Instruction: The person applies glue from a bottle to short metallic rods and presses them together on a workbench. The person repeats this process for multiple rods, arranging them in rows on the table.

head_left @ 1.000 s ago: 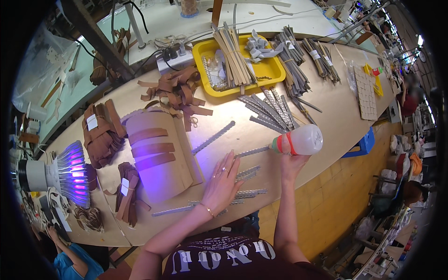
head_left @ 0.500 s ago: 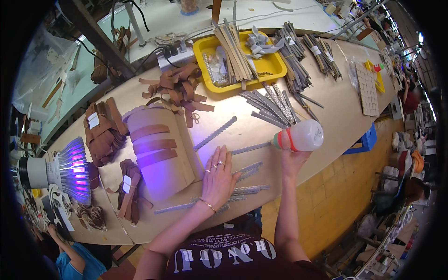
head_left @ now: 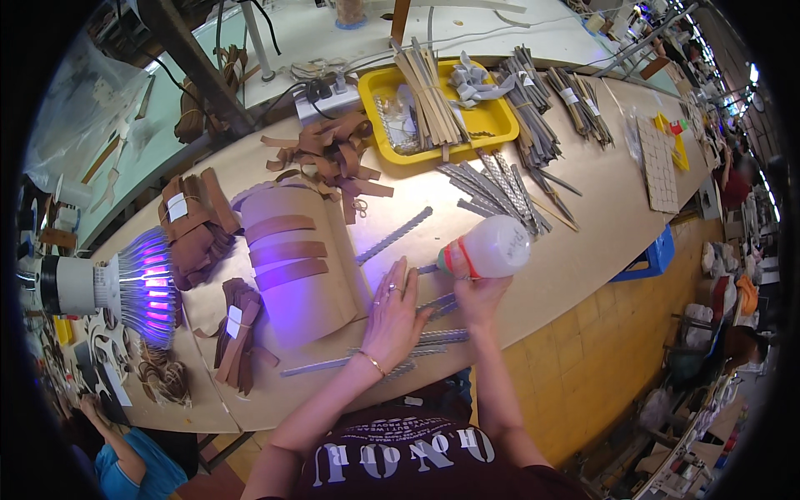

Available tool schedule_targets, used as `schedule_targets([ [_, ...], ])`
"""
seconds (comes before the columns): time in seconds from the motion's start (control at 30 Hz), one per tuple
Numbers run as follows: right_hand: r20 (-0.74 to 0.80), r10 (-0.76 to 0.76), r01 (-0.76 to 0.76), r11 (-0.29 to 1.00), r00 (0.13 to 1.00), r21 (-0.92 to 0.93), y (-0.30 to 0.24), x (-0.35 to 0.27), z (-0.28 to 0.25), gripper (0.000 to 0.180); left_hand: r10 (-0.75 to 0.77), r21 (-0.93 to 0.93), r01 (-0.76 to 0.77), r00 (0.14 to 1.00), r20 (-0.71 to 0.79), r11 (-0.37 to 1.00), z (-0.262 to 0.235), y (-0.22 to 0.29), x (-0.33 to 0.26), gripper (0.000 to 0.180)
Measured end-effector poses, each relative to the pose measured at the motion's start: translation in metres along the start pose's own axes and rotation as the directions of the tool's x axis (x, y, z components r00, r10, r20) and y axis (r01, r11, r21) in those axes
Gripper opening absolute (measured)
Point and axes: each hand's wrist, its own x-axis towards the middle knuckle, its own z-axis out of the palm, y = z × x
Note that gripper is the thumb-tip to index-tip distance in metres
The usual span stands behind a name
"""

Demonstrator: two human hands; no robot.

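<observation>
Two bare forearms (head_left: 333,402) reach forward from the lower edge. The left hand (head_left: 395,315) lies palm down, fingers extended away from the body, thumb out rightward; the right hand (head_left: 482,296), just beside it, is curled in a grip.

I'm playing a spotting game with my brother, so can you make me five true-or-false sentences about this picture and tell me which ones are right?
1. The right hand holds a bottle. True.
2. The left hand holds a bottle too. False: the left hand is palm down, with no bottle in it.
3. Three brown strips lie across the curved board. True.
4. The tray is blue. False: the tray is yellow.
5. The lamp glows green. False: the lamp glows purple.
</observation>
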Motion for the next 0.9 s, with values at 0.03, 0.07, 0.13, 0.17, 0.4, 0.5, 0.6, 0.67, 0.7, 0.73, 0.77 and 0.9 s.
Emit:
schedule_targets([
  [0.03, 0.009, -0.056, 0.056, 0.998, 0.998, -0.041, 0.000, -0.001, 0.003, 0.028, -0.022, -0.017, 0.023, 0.999, 0.036, 1.000, 0.000, -0.002, -0.001, 0.065],
  [0.07, 0.020, -0.111, 0.112, 0.990, 0.994, -0.081, -0.001, -0.001, 0.005, 0.028, -0.028, -0.036, 0.030, 0.998, 0.047, 0.999, 0.000, -0.005, -0.002, 0.065],
  [0.13, 0.010, -0.057, 0.057, 0.998, 0.998, -0.031, -0.002, -0.003, 0.007, 0.028, -0.009, -0.030, 0.011, 0.999, 0.044, 0.999, 0.000, -0.008, -0.002, 0.065],
  [0.17, 0.008, -0.030, 0.030, 1.000, 1.000, -0.006, -0.003, -0.003, 0.008, 0.028, 0.015, -0.005, -0.015, 0.999, 0.029, 1.000, 0.001, -0.009, -0.002, 0.065],
  [0.4, 0.045, -0.007, 0.005, 0.999, 0.999, 0.036, -0.006, -0.016, 0.021, 0.030, 0.035, 0.018, -0.035, 0.999, -0.013, 0.999, 0.001, -0.008, 0.000, 0.064],
  [0.5, 0.060, -0.045, 0.045, 0.999, 0.997, -0.003, -0.002, -0.021, 0.025, 0.030, 0.022, 0.050, -0.023, 1.000, 0.014, 0.999, 0.000, -0.007, 0.000, 0.064],
  [0.6, 0.046, -0.080, 0.085, 0.992, 0.996, -0.096, 0.002, -0.019, 0.020, 0.029, -0.002, 0.127, -0.002, 0.999, 0.034, 0.992, 0.003, -0.005, -0.001, 0.065],
  [0.67, -0.002, -0.102, 0.100, 0.983, 0.995, -0.156, 0.004, -0.014, 0.011, 0.028, -0.009, 0.147, 0.005, 1.000, 0.026, 0.989, 0.005, -0.002, -0.001, 0.067],
  [0.7, -0.030, -0.074, 0.070, 0.989, 0.997, -0.129, 0.005, -0.011, 0.006, 0.028, -0.016, 0.156, 0.011, 0.999, 0.030, 0.988, 0.005, -0.001, -0.001, 0.067],
  [0.73, -0.063, -0.041, 0.035, 0.995, 0.997, -0.097, 0.006, -0.007, 0.000, 0.028, -0.021, 0.154, 0.016, 0.999, 0.033, 0.988, 0.005, 0.000, -0.001, 0.068],
  [0.77, -0.085, -0.015, 0.009, 0.998, 0.996, -0.070, 0.007, -0.003, -0.006, 0.027, -0.026, 0.151, 0.021, 0.999, 0.034, 0.988, 0.005, 0.000, -0.001, 0.069],
  [0.9, -0.161, -0.056, 0.035, 0.991, 0.985, -0.130, 0.013, 0.011, -0.021, 0.029, -0.036, 0.148, 0.031, 0.999, 0.031, 0.989, 0.004, 0.001, -0.001, 0.069],
])
